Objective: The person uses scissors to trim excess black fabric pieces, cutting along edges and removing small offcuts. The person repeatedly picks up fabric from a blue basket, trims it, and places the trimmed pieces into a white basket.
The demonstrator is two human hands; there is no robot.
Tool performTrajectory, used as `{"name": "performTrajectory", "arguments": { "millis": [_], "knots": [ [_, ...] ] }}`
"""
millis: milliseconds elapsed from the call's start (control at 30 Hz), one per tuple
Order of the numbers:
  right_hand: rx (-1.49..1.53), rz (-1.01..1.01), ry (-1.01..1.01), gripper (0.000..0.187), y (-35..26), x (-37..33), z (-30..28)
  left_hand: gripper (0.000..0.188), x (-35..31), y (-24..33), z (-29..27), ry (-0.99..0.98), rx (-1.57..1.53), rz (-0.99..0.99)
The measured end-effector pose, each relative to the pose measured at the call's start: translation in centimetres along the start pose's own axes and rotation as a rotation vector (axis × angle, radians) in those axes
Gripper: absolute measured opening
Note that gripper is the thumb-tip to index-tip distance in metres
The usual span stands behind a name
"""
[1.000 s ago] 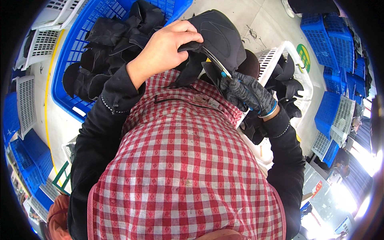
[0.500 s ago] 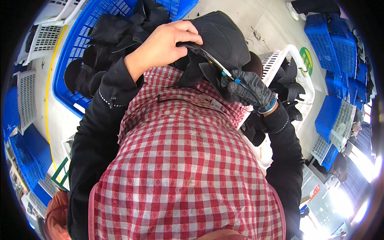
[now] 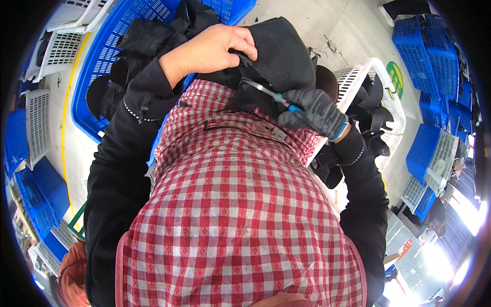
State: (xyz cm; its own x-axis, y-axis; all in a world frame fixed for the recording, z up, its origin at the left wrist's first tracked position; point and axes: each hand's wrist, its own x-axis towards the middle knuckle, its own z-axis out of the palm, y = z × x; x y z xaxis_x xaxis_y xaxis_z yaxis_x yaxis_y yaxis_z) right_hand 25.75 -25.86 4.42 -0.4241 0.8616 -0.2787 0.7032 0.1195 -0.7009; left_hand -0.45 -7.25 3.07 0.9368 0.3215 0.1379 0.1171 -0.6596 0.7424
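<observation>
My bare left hand (image 3: 215, 49) pinches the near edge of a black stitched fabric piece (image 3: 284, 53), which looks like a shoe upper, between thumb and fingers. The piece spreads out above my lap. My right hand (image 3: 318, 113), in a dark grey knit glove, is closed around the blue-marked handles of a pair of scissors (image 3: 266, 91). The metal blades point up and left, just below the edge near my left fingertips. Whether they touch the fabric I cannot tell. Part of the piece hangs dark and folded over the red checked apron (image 3: 240, 204).
A blue basket (image 3: 79, 105) heaped with black pieces stands at my left. At my right is a white basket (image 3: 396, 105) with more black pieces. Thread scraps (image 3: 330, 45) lie on the floor ahead. Stacked blue crates (image 3: 417, 46) line the far right.
The scissors have drawn back slightly from the fabric edge and lie flatter, and my right hand has turned. My left hand keeps its pinch on the fabric piece.
</observation>
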Motion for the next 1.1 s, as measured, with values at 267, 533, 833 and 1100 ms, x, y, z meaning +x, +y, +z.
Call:
{"name": "performTrajectory", "arguments": {
  "millis": [267, 533, 833, 1100],
  "knots": [
    [0.738, 0.072, 0.496, 0.035, 2.5, -4.1, -1.3, 0.022, -0.2, 1.9, 0.8, 0.306, 0.144, 0.139],
    [0.707, 0.184, 0.873, 0.044, -0.2, 0.8, 0.9, 0.019, 2.1, 7.9, 0.5, 0.517, 0.388, 0.271],
    [1.200, 0.156, 0.826, 0.034, 0.3, 1.8, 1.7, 0.022, 1.5, 7.5, 1.0, 0.535, 0.525, 0.303],
    [1.098, 0.063, 0.849, 0.021, -0.4, 0.7, 1.2, 0.022, 2.5, 7.9, 1.2, 0.515, 0.354, 0.125]
  ]
}}
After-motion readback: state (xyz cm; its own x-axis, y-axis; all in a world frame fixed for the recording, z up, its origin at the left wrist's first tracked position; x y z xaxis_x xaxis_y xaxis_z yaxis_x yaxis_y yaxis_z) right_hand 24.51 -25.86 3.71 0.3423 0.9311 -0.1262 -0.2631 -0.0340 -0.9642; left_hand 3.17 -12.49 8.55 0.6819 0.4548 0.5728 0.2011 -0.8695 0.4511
